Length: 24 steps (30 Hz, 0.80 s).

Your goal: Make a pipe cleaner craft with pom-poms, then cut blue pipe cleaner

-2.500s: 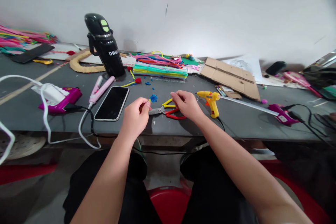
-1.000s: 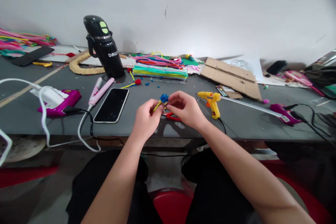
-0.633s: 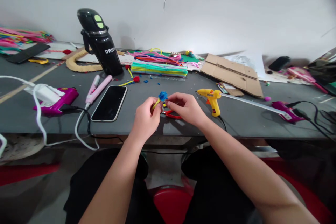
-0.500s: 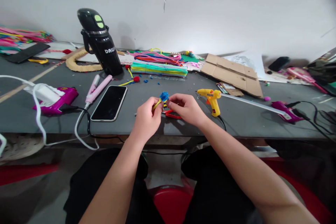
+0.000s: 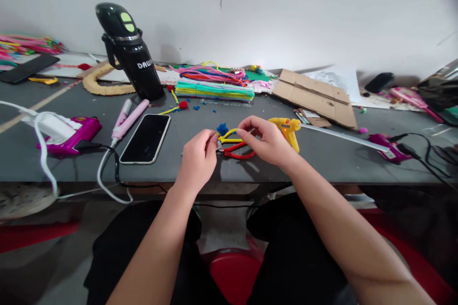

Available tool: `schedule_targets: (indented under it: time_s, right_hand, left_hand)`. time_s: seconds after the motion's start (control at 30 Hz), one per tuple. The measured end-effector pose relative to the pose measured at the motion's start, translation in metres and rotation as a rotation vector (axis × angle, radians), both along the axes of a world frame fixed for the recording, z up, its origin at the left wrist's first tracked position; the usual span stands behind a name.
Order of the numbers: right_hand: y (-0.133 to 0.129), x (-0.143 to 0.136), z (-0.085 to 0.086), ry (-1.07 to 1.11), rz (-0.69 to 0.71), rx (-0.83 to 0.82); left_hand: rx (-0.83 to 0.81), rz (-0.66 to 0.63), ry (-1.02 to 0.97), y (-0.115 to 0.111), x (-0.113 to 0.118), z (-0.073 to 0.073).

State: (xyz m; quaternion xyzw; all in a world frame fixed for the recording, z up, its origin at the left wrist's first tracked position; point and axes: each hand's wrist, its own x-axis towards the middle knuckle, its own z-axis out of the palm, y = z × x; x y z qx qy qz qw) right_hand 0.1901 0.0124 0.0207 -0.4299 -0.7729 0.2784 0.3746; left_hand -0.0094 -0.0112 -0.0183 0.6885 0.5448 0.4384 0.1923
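Observation:
My left hand (image 5: pixel 199 156) is closed in a pinch at the base of a blue fuzzy pipe-cleaner flower (image 5: pixel 222 128), whose head stands up beyond the fingertips. From there a yellow pipe cleaner (image 5: pixel 229 133) bends out to the right. My right hand (image 5: pixel 266 139) pinches the far part of that yellow strand between thumb and fingers. Under the hands, red-handled pliers (image 5: pixel 239 156) lie on the grey table, partly covered by my right hand. Just behind that hand is a yellow glue gun (image 5: pixel 294 139).
A phone (image 5: pixel 145 139), a pink hair straightener (image 5: pixel 130 119) and a purple power strip (image 5: pixel 77 136) are on the left. Pipe-cleaner bundles (image 5: pixel 214 91), a black bottle (image 5: pixel 138 64) and cardboard (image 5: pixel 313 97) line the back. White and black cables hang over the front edge.
My right hand has moved right, away from my left hand, drawing the yellow pipe cleaner out between them. More of the pliers shows. The view has shifted slightly.

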Motion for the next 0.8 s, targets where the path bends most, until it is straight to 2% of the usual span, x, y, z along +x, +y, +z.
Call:
schedule_targets:
  time_s: [0.13,0.23,0.33,0.43,0.53,0.6,0.7,0.8]
  right_hand:
    - [-0.010,0.021,-0.002,-0.115,0.102,-0.080]
    - [-0.023,0.044,-0.009,-0.205,0.062,-0.153]
    - [-0.037,0.069,-0.014,-0.293,-0.083,-0.137]
    - [-0.047,0.094,-0.018,-0.309,-0.268,-0.021]
    - [-0.046,0.111,-0.027,-0.306,-0.490,0.109]
    - [-0.040,0.116,-0.036,-0.273,-0.557,0.136]
    - [-0.025,0.115,-0.046,-0.190,-0.502,0.033]
    - [-0.011,0.107,-0.047,-0.131,-0.416,-0.106]
  left_hand:
    - [-0.066,0.017,-0.061,0.000,-0.002,0.000]
    - [-0.093,0.008,-0.142,-0.001,-0.003,0.000]
    - [-0.101,-0.013,-0.206,0.001,-0.001,0.001]
    - [-0.116,-0.031,-0.275,0.003,0.002,0.001]
    - [-0.101,-0.015,-0.345,0.004,0.005,-0.001]
    - [-0.084,0.009,-0.367,0.004,0.006,-0.003]
    - [-0.082,0.032,-0.380,0.005,0.007,-0.007]
    - [-0.088,0.019,-0.412,0.005,0.006,-0.011]
